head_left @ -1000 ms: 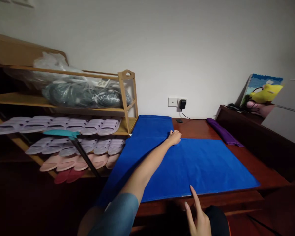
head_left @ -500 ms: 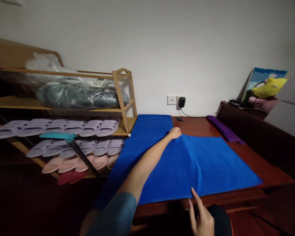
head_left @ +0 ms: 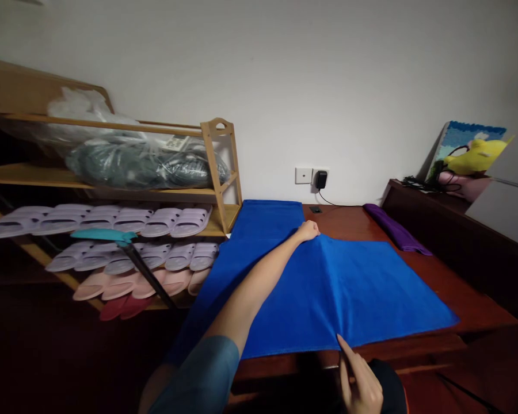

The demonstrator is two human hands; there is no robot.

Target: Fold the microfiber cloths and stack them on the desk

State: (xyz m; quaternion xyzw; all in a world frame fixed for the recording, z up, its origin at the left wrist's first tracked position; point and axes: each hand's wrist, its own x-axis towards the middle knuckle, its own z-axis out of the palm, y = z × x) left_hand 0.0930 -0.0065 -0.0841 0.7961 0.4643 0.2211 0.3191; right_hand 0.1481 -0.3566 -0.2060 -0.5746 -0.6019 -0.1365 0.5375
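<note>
A wide blue cloth (head_left: 285, 305) lies over the reddish-brown table. At its far edge, my left hand (head_left: 309, 230) is closed in a pinch on the fabric, the arm reaching across it. My right hand (head_left: 360, 379) grips the near edge at the table's front, forefinger on top and thumb under the hem. Between the two hands runs a raised crease in the cloth. A further blue part (head_left: 270, 218) extends to the back left, by the wall.
A rolled purple cloth (head_left: 395, 230) lies at the table's (head_left: 449, 282) back right. To the left stands a wooden rack (head_left: 219, 172) with several pairs of slippers (head_left: 155, 221). A black plug (head_left: 322, 179) sits in the wall socket. A yellow plush toy (head_left: 477, 156) rests on the right-hand ledge.
My right hand has closed on the near edge of the blue cloth, its fingers drawn together. The crease between the hands is sharper. My left hand has kept its hold.
</note>
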